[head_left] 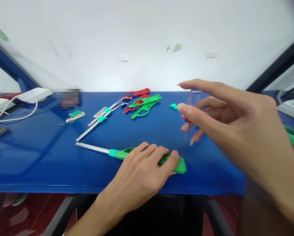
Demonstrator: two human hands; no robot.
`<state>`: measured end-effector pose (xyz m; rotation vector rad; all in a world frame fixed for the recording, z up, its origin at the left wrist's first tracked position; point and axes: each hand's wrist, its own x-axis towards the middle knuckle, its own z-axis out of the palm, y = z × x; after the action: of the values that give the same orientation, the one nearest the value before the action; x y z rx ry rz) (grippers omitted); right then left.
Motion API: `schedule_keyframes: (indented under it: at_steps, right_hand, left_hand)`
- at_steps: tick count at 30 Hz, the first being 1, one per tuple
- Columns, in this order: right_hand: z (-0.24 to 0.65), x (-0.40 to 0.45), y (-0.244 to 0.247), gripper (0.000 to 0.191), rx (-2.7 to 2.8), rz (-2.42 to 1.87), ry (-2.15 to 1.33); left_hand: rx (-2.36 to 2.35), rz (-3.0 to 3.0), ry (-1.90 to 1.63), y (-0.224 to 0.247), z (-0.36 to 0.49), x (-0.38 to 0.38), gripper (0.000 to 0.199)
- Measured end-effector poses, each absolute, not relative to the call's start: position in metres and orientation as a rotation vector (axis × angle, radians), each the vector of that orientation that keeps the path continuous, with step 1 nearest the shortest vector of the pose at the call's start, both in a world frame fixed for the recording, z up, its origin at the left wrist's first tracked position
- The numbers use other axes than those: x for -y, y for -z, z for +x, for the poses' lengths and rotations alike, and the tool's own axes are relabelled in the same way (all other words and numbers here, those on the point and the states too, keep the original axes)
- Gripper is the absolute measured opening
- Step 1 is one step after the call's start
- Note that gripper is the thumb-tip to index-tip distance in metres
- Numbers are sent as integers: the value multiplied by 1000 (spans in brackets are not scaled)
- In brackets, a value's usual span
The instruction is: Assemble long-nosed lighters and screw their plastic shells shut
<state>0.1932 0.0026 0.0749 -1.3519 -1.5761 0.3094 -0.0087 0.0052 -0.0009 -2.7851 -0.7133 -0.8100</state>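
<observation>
Left hand [147,170]: you clutch the green plastic handle [181,167]
Right hand [242,123]: you loosely hold the clear-handled metal screwdriver [185,138]
Screwing, likely: next needs steady turns

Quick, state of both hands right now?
Left hand: closed, holding the green handle.
Right hand: fingers loosely around the screwdriver; whether it grips can't be told.

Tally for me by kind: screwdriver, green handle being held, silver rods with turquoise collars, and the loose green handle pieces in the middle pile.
Screwdriver: 1
Green handle under the left hand: 1
Silver rods with turquoise collars: 3 (one joined to that handle, two lying apart from it)
Loose green handle pieces: 2
Total: 7
</observation>
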Motion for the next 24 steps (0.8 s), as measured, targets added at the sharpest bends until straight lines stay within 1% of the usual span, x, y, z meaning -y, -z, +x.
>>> schedule_keyframes:
  at_steps: [19,24]
  right_hand:
    - [194,-3,-75,29,1600,-1326,-293]
    - [197,-6,-71,28,1610,-1314,-296]
  left_hand:
    - [698,-2772,826,-1,-9,-6,32]
    - [681,-2743,880,-1,-8,-5,32]
